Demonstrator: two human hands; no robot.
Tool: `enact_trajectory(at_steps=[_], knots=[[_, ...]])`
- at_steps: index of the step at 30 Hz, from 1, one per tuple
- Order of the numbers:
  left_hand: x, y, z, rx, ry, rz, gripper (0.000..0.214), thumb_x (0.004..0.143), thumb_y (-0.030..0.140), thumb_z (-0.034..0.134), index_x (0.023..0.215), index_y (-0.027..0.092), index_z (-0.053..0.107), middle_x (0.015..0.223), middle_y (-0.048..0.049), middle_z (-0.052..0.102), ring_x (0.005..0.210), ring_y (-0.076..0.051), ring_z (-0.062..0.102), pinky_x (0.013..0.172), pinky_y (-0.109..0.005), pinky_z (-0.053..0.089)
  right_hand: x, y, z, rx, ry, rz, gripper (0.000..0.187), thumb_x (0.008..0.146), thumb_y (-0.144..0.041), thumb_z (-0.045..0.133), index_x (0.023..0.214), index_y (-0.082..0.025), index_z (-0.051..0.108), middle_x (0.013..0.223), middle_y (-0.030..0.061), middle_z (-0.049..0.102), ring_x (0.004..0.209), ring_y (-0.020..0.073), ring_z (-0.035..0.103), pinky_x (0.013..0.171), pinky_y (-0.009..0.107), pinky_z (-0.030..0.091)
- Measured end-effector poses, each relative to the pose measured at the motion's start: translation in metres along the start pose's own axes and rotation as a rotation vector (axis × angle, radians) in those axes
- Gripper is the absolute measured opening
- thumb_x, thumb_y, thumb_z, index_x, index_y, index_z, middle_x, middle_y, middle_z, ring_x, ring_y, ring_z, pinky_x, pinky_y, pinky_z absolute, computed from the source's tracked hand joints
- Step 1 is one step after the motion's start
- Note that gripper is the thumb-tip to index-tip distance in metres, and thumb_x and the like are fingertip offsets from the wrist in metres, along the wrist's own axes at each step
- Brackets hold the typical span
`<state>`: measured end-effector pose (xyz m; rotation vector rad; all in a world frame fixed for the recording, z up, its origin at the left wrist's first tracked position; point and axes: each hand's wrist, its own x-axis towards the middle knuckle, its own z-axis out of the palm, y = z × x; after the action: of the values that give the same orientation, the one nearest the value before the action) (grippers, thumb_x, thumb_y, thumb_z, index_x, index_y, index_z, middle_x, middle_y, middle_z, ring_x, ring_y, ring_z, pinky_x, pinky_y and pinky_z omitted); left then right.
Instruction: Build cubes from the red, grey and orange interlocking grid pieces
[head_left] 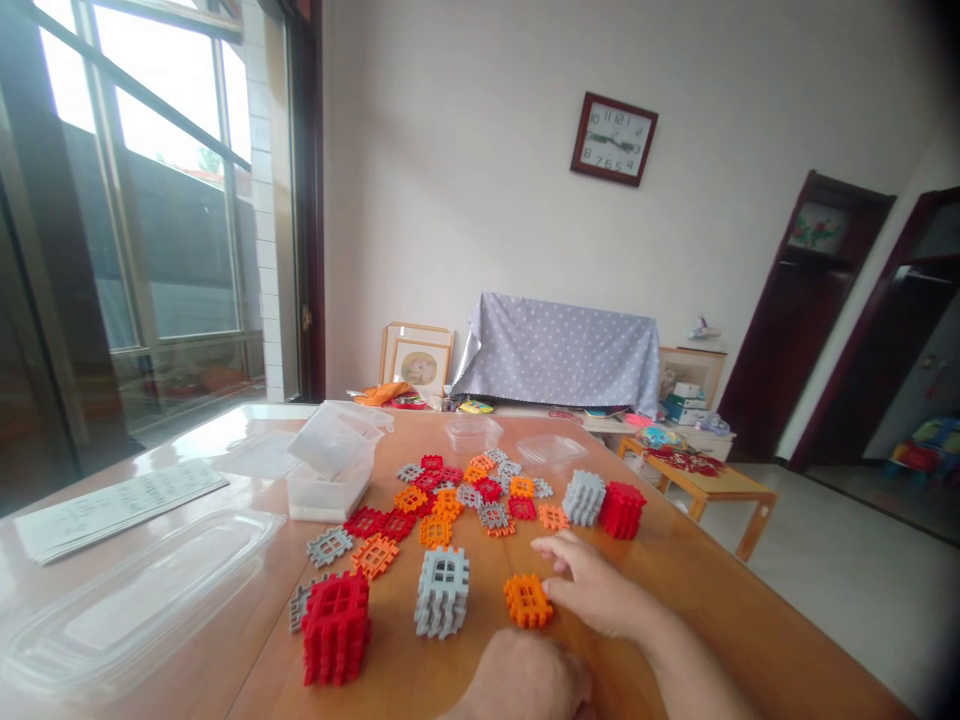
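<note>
My right hand (592, 585) rests on the wooden table (705, 600) with its fingers pinched on the right edge of a flat orange waffle block (528, 600). My left hand (525, 680) lies low at the frame's bottom edge with curled fingers; whether it holds anything is hidden. A grey stacked cube (442, 592) stands just left of the orange block, and a red stacked cube (337, 626) stands further left. Several loose red, orange and grey waffle pieces (457, 495) lie scattered beyond. Another grey stack (583, 497) and red stack (622, 509) stand at the far right.
A clear plastic box with a tilted lid (334, 470) stands at the left of the pieces. A long clear tray lid (142, 600) and a printed sheet (112, 505) lie at the near left. Two small clear containers (472, 432) sit at the table's far edge.
</note>
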<state>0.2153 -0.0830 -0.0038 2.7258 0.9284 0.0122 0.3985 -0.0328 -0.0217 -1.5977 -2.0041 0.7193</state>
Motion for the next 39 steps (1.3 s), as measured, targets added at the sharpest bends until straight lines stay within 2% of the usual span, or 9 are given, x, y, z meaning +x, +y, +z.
enact_trajectory(at_steps=[3, 7, 12, 18, 22, 25, 31, 34, 39], knots=[[0.002, -0.001, 0.003, 0.016, -0.019, -0.009, 0.022, 0.089, 0.028, 0.056, 0.099, 0.021, 0.075, 0.099, -0.0092, 0.078, 0.089, -0.030, 0.075, 0.074, -0.036, 0.060, 0.019, 0.012, -0.002, -0.135, 0.118, 0.067, 0.056, 0.079, -0.016, 0.048, 0.134, -0.020, 0.057, 0.141, 0.0094, 0.055, 0.125, 0.0233, 0.055, 0.108, 0.036, 0.041], [0.002, -0.001, 0.004, 0.010, 0.001, 0.000, 0.020, 0.088, 0.029, 0.059, 0.097, 0.021, 0.076, 0.098, -0.0092, 0.078, 0.087, -0.028, 0.075, 0.072, -0.032, 0.058, 0.039, 0.011, -0.002, -0.371, 0.134, 0.138, 0.063, 0.080, -0.014, 0.047, 0.143, -0.020, 0.049, 0.149, 0.0116, 0.050, 0.137, 0.0271, 0.046, 0.114, 0.040, 0.033], [0.002, -0.002, 0.003, 0.027, 0.001, -0.010, 0.020, 0.090, 0.029, 0.058, 0.096, 0.021, 0.075, 0.097, -0.0086, 0.078, 0.086, -0.026, 0.075, 0.070, -0.029, 0.057, 0.045, 0.004, 0.002, -0.444, 0.171, 0.209, 0.060, 0.080, -0.017, 0.051, 0.140, -0.022, 0.052, 0.129, 0.0152, 0.066, 0.118, 0.0332, 0.060, 0.097, 0.044, 0.043], [0.004, -0.004, 0.006, 0.016, 0.024, 0.011, 0.021, 0.090, 0.032, 0.059, 0.095, 0.019, 0.075, 0.096, -0.0106, 0.078, 0.085, -0.028, 0.075, 0.068, -0.031, 0.057, 0.043, 0.011, -0.002, -0.172, 0.278, 0.191, 0.052, 0.088, -0.025, 0.045, 0.139, -0.024, 0.050, 0.096, 0.0045, 0.074, 0.078, 0.0193, 0.065, 0.070, 0.029, 0.046], [0.004, -0.003, 0.006, 0.022, 0.011, 0.014, 0.021, 0.091, 0.029, 0.058, 0.098, 0.020, 0.075, 0.099, -0.0106, 0.078, 0.088, -0.029, 0.075, 0.071, -0.034, 0.059, 0.037, 0.011, -0.002, -0.247, 0.289, 0.114, 0.058, 0.081, -0.021, 0.053, 0.138, -0.027, 0.054, 0.119, 0.0073, 0.068, 0.102, 0.0224, 0.062, 0.088, 0.032, 0.045], [0.003, -0.002, 0.004, 0.037, -0.012, 0.006, 0.022, 0.091, 0.032, 0.058, 0.099, 0.020, 0.075, 0.098, -0.0097, 0.078, 0.087, -0.029, 0.075, 0.071, -0.034, 0.060, 0.032, 0.011, 0.003, -0.327, 0.202, 0.022, 0.057, 0.079, -0.021, 0.056, 0.135, -0.027, 0.058, 0.117, 0.0074, 0.068, 0.109, 0.0255, 0.059, 0.095, 0.035, 0.042], [0.003, -0.003, 0.006, 0.045, 0.015, 0.015, 0.019, 0.089, 0.029, 0.060, 0.097, 0.020, 0.075, 0.096, -0.0092, 0.078, 0.085, -0.026, 0.075, 0.069, -0.030, 0.058, 0.027, 0.028, 0.000, -0.206, 0.227, 0.128, 0.051, 0.084, -0.048, 0.059, 0.129, -0.024, 0.061, 0.111, 0.0077, 0.067, 0.094, 0.0234, 0.064, 0.086, 0.035, 0.048], [0.004, -0.003, 0.007, 0.037, 0.017, 0.020, 0.019, 0.089, 0.030, 0.060, 0.096, 0.020, 0.075, 0.095, -0.0086, 0.078, 0.085, -0.025, 0.075, 0.069, -0.028, 0.057, 0.023, 0.038, -0.005, -0.107, 0.210, 0.100, 0.055, 0.082, -0.039, 0.059, 0.135, -0.024, 0.057, 0.127, 0.0085, 0.063, 0.105, 0.0238, 0.063, 0.093, 0.038, 0.048], [0.002, -0.002, 0.003, 0.023, 0.017, 0.022, 0.020, 0.089, 0.031, 0.058, 0.095, 0.020, 0.074, 0.095, -0.0070, 0.078, 0.085, -0.027, 0.075, 0.070, -0.031, 0.057, 0.020, 0.038, -0.009, -0.129, 0.107, 0.002, 0.071, 0.076, -0.026, 0.062, 0.146, -0.027, 0.048, 0.144, 0.0092, 0.053, 0.135, 0.0283, 0.045, 0.114, 0.045, 0.033]])
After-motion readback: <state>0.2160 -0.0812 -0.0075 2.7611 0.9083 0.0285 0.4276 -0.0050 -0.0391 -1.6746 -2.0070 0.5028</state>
